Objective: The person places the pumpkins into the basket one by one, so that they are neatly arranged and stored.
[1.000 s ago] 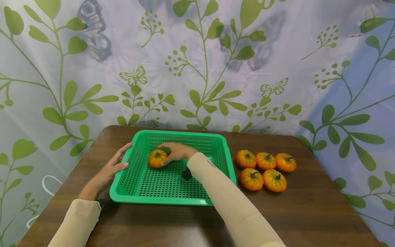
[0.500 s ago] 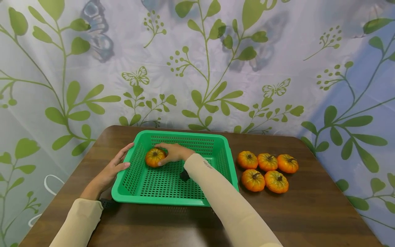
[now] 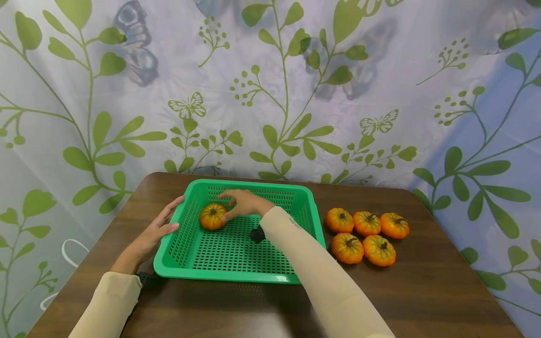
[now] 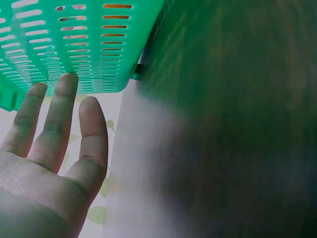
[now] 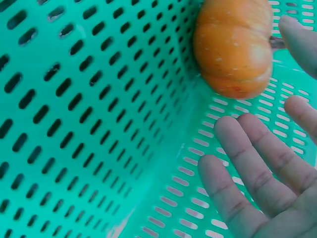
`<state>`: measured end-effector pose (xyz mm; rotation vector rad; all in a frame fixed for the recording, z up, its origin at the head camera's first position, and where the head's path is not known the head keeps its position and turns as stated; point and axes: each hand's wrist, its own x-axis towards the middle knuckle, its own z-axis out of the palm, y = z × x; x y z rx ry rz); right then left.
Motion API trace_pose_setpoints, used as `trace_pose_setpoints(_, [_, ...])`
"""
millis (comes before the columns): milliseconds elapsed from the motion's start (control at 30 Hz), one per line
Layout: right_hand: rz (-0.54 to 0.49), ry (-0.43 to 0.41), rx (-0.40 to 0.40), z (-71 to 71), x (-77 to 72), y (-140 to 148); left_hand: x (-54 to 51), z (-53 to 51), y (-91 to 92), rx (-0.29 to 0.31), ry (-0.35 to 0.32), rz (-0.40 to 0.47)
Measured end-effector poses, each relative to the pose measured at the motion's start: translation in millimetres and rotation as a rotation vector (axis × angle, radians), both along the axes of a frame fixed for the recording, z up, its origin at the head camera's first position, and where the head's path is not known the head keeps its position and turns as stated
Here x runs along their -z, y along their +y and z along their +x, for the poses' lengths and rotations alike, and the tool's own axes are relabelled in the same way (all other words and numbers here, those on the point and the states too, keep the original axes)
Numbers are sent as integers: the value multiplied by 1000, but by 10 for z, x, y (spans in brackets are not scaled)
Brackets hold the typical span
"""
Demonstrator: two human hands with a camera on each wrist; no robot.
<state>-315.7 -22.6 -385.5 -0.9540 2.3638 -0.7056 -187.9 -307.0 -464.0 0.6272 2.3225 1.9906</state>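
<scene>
A small orange pumpkin [image 3: 213, 216] sits inside the green plastic basket [image 3: 228, 276], near its left wall. Over the basket floor, my right hand [image 3: 245, 203] is just to the pumpkin's right, its fingers spread and off it. The right wrist view shows a gap between the fingertips [image 5: 228, 126] and the pumpkin [image 5: 234, 49]; whether the thumb still touches it I cannot tell. My left hand [image 3: 150, 237] rests against the basket's left side from outside. In the left wrist view its extended fingers [image 4: 62, 109] lie at the perforated wall [image 4: 74, 44].
Several more orange pumpkins [image 3: 367, 223] stand in two rows on the brown wooden table [image 3: 422, 286], right of the basket. A leaf-patterned curtain [image 3: 287, 94] hangs behind the table. A white cord [image 3: 67, 253] shows beyond the table's left edge.
The pumpkin in the basket has shifted slightly left to the wall. My right hand has let go of it and drawn back to the right. The left hand stays at the basket.
</scene>
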Motion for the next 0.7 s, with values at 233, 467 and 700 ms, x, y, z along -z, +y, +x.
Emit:
trace_pose_setpoints(233, [3, 8, -48, 32, -132, 72, -19, 10, 9, -18, -14, -30])
trace_pose_setpoints(467, [-92, -60, -92, 66, -268, 195, -26, 15, 15, -21, -14, -33])
trace_pose_setpoints(700, [-187, -139, -137, 96, -376, 301, -22, 11, 14, -15, -3, -23])
